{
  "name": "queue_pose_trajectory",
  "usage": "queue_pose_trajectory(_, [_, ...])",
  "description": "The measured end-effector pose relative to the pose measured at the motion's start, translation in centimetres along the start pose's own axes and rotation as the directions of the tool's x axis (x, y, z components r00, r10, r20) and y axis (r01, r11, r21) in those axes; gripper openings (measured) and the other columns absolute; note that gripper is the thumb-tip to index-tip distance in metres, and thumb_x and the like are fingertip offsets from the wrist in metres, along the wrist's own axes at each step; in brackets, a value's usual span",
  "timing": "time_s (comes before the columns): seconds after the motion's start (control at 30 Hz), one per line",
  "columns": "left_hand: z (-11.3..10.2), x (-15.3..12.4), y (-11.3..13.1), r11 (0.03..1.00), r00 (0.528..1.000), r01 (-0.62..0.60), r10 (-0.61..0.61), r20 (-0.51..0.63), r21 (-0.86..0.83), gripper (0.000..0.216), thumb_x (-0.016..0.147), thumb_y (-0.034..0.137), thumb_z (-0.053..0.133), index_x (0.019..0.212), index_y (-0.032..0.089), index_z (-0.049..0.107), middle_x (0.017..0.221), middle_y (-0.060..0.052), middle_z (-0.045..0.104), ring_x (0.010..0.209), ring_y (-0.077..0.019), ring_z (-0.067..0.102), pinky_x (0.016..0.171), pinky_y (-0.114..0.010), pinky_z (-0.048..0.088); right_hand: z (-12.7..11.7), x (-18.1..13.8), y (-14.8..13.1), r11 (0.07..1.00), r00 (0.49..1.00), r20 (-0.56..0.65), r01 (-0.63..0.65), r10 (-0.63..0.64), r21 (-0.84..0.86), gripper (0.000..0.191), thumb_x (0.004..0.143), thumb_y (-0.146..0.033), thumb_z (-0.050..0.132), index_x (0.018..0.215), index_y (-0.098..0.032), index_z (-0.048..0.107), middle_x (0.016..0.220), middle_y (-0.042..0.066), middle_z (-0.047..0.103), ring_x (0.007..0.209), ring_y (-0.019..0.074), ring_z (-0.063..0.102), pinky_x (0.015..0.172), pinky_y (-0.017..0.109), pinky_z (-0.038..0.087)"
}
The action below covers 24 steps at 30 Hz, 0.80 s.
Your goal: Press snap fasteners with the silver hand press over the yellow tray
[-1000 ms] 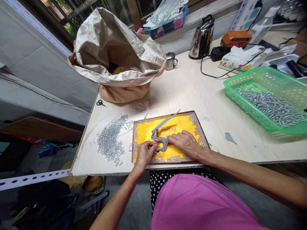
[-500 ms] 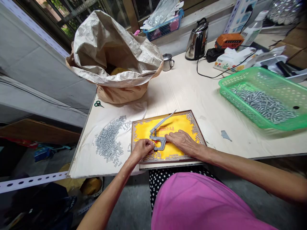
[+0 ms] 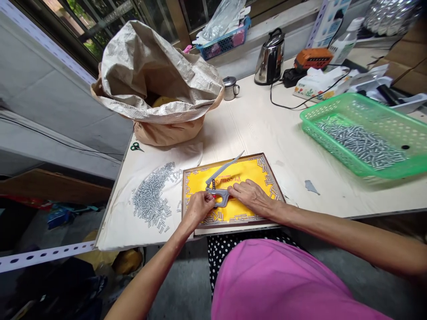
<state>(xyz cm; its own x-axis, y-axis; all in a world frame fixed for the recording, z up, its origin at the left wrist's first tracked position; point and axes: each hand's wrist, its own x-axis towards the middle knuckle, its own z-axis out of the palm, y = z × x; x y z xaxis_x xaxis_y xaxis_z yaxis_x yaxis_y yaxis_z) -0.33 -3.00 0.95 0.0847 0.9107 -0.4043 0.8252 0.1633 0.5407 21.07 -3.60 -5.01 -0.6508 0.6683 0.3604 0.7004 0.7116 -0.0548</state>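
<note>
A grey hand-press plier (image 3: 221, 193) lies over a yellow sheet with printed letters in a shallow brown-rimmed tray (image 3: 184, 195). Its long lever points up and away, and a dark spring shows under it. My left hand (image 3: 200, 205) is pinched closed at the plier's left end, by the jaw; what sits between the fingertips is too small to make out. At the plier's right side my right hand (image 3: 253, 198) is closed, its thumb and fingers gripping the frame. Small metal pins or tubes (image 3: 217, 217) line the tray's edges.
A pile of small metal pieces (image 3: 150, 198) lies on white cloth at left, near green scissors (image 3: 136, 146). Behind stands an open woven sack (image 3: 167, 129). A green basket (image 3: 333, 142) of metal pieces, a kettle (image 3: 269, 58) and a metal cup (image 3: 230, 89) are farther off.
The view has shifted slightly. My left hand has edged up towards the plier's jaw and covers more of its lower end. My right hand stays at the frame.
</note>
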Motion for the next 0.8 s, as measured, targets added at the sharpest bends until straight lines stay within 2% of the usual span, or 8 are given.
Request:
queue_pose_trajectory(0.13, [1.0, -0.1, -0.7, 0.959, 0.991, 0.134, -0.124, 0.056, -0.25, 0.011, 0.077, 0.018, 0.056, 0.066, 0.018, 0.054, 0.047, 0.005, 0.057, 0.044, -0.0113, 0.056, 0.046, -0.019, 0.041, 0.3, -0.1, -0.1, 1.0, 1.0, 0.013, -0.014, 0.014, 0.026, 0.021, 0.1, -0.011, 0.036, 0.106, -0.018, 0.054, 0.082, 0.002, 0.06, 0.071, 0.0172, 0.049, 0.066, 0.034, 0.024])
queue_pose_trajectory(0.3, [1.8, 0.2, -1.2, 0.909, 0.983, 0.182, -0.177, 0.049, -0.374, 0.013, 0.079, 0.022, 0.063, 0.07, 0.018, 0.055, 0.05, 0.005, 0.061, 0.044, -0.0112, 0.06, 0.048, -0.019, 0.048, 0.4, -0.2, -0.2, 0.99, 0.995, 0.076, -0.079, 0.071, 0.117, 0.018, 0.099, -0.012, 0.039, 0.106, -0.018, 0.054, 0.085, 0.003, 0.06, 0.075, 0.0173, 0.051, 0.066, 0.033, 0.026])
queue_pose_trajectory(0.43, [1.7, 0.1, -0.9, 0.894, 0.978, 0.206, -0.206, 0.042, -0.398, 0.014, 0.08, 0.025, 0.067, 0.073, 0.017, 0.059, 0.05, 0.005, 0.062, 0.045, -0.0116, 0.061, 0.048, -0.019, 0.05, 0.2, -0.1, 0.0, 0.983, 0.991, 0.112, -0.092, 0.074, 0.159, 0.018, 0.1, -0.013, 0.04, 0.106, -0.018, 0.055, 0.086, 0.003, 0.061, 0.076, 0.0172, 0.052, 0.066, 0.032, 0.027])
queue_pose_trajectory(0.8, [1.1, 0.5, -0.8, 0.873, 0.958, 0.288, -0.255, 0.134, -0.394, 0.013, 0.084, 0.023, 0.067, 0.076, 0.014, 0.061, 0.046, 0.001, 0.062, 0.04, -0.0111, 0.06, 0.047, -0.019, 0.051, -0.4, 0.3, 0.6, 0.984, 0.976, 0.199, -0.119, 0.091, 0.133, 0.02, 0.101, -0.017, 0.039, 0.105, -0.019, 0.059, 0.089, 0.004, 0.059, 0.078, 0.0172, 0.046, 0.07, 0.033, 0.025])
